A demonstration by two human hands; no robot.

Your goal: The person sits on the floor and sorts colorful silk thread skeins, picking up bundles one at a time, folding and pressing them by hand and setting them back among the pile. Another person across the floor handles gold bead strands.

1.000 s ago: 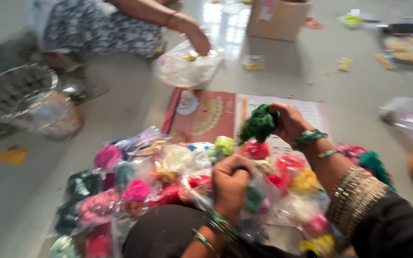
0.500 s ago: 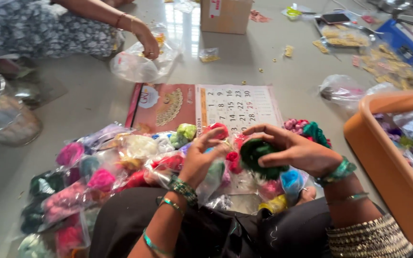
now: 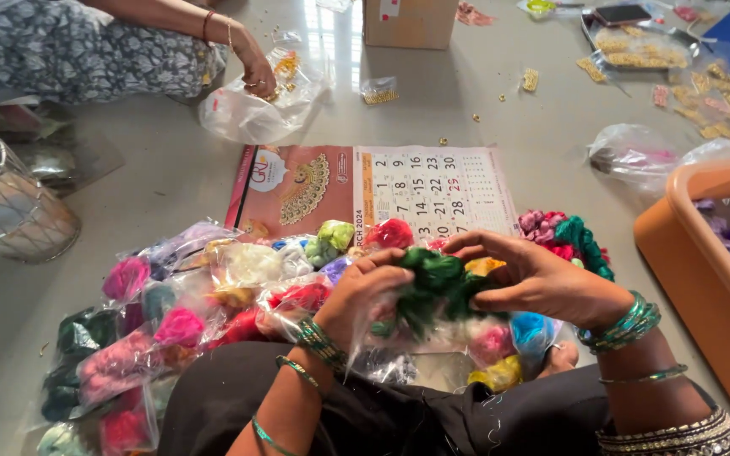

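Both my hands hold a bundle of dark green thread (image 3: pixel 433 287) over my lap. My left hand (image 3: pixel 363 297) grips its left side together with a clear plastic bag that hangs below. My right hand (image 3: pixel 538 279) closes on its right side, fingers curled over the top. Under and around them lies a heap of clear bags of coloured thread (image 3: pixel 213 295) in pink, red, green, yellow and blue, spread on the floor before my dark-clad knees.
A wall calendar (image 3: pixel 382 190) lies flat beyond the heap. An orange tub (image 3: pixel 694 253) stands at the right. Another person's hand (image 3: pixel 257 72) rests on a plastic bag at the top left. A wire basket (image 3: pixel 2 203) is at the left, a cardboard box (image 3: pixel 407 21) behind.
My right hand brought the green bundle down from above the heap to my lap. My left hand came up from the bags and took hold of it too.
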